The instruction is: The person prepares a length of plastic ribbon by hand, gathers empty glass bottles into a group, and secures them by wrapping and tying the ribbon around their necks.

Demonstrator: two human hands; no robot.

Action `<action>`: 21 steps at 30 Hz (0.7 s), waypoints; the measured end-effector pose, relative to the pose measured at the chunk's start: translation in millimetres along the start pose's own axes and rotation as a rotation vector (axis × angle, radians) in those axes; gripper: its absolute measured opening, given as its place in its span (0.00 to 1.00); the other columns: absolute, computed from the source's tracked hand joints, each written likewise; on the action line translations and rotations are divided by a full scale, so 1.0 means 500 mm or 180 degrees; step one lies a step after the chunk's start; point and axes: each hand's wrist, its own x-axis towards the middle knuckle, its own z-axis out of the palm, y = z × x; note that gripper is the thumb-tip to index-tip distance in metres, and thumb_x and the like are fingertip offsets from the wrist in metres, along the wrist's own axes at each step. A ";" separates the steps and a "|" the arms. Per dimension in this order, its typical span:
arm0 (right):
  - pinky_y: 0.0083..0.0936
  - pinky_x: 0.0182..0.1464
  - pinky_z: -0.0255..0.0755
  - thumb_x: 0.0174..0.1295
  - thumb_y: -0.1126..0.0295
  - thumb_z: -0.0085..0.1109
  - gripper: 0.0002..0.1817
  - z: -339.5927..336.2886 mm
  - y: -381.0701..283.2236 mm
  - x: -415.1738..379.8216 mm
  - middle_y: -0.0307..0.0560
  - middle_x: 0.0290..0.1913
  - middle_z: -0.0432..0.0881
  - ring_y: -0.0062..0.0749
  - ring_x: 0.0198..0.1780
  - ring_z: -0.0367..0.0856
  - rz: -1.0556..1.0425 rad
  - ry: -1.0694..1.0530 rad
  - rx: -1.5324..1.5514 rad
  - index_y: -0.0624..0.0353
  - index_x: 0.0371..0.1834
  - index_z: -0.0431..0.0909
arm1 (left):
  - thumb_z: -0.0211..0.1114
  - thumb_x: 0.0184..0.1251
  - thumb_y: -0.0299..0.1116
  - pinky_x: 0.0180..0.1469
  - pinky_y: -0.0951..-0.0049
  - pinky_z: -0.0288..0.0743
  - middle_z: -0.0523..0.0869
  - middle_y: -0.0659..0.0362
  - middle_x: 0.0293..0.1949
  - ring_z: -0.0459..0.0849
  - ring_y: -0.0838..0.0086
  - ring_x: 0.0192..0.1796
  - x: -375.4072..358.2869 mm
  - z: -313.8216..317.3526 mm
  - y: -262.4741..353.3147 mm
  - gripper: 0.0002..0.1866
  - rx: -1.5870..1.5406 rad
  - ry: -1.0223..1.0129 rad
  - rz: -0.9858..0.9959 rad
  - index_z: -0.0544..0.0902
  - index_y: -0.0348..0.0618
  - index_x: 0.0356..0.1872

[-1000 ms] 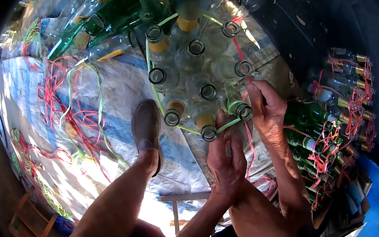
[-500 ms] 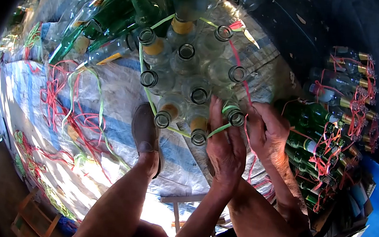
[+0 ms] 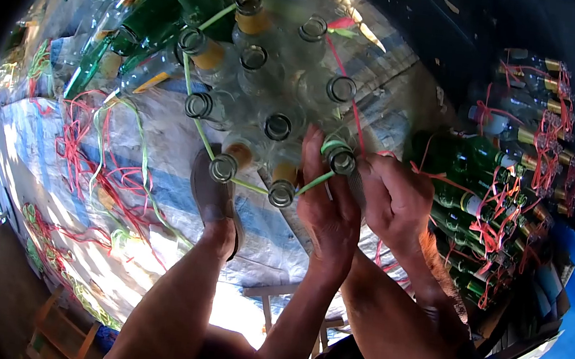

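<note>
Bottles ringed by strip, the red side pinched in the right hand

Clear bottles stand in a close cluster at the centre, mouths up, just ahead of the wearer's knees. Green strip runs around the outer necks on the left and near sides and loops round the neck of the near-right bottle. Red strip comes down the right side in a straight line to the right hand, whose thumb and fingers are together on it. The left hand is against the near-right bottle, its fingers on either side; whether it is clamped on the glass or only steadying it, I cannot tell. The two hands are apart but near each other.

The main risk looks to be uneven tension. A hard pull on the red strip could tip the near-right bottle inward, or let the green strip ride up over a rim, since it lies high around the necks. If the pinch slips, that side could slacken and the outer bottles lean out. The knot at the far corner may give under load. Footing matters too: the sheet beneath is creased, and a shoe sits near enough to knock a bottle.
</note>
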 end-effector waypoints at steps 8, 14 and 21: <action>0.29 0.31 0.76 0.65 0.84 0.59 0.09 -0.040 0.019 0.010 0.51 0.30 0.81 0.41 0.27 0.83 0.0057 -0.0459 0.0195 0.62 0.45 0.82 | 0.52 0.84 0.21 0.52 0.72 0.82 0.86 0.52 0.51 0.86 0.73 0.48 0.005 -0.009 0.022 0.21 0.0215 -0.0102 -0.0069 0.70 0.30 0.73; 0.32 0.31 0.77 0.63 0.85 0.62 0.11 -0.036 0.037 -0.012 0.52 0.32 0.84 0.46 0.29 0.85 -0.0324 -0.0153 0.0079 0.61 0.47 0.83 | 0.52 0.84 0.21 0.53 0.72 0.83 0.85 0.52 0.53 0.86 0.74 0.50 0.006 -0.002 0.009 0.20 0.0036 -0.0054 0.0019 0.72 0.29 0.72; 0.34 0.28 0.76 0.62 0.85 0.62 0.10 -0.018 0.026 -0.016 0.54 0.30 0.84 0.48 0.28 0.86 -0.0364 -0.0128 -0.0060 0.64 0.44 0.83 | 0.52 0.84 0.23 0.49 0.72 0.84 0.87 0.52 0.51 0.88 0.73 0.48 0.013 -0.007 0.014 0.20 0.0300 -0.0058 -0.0011 0.74 0.29 0.71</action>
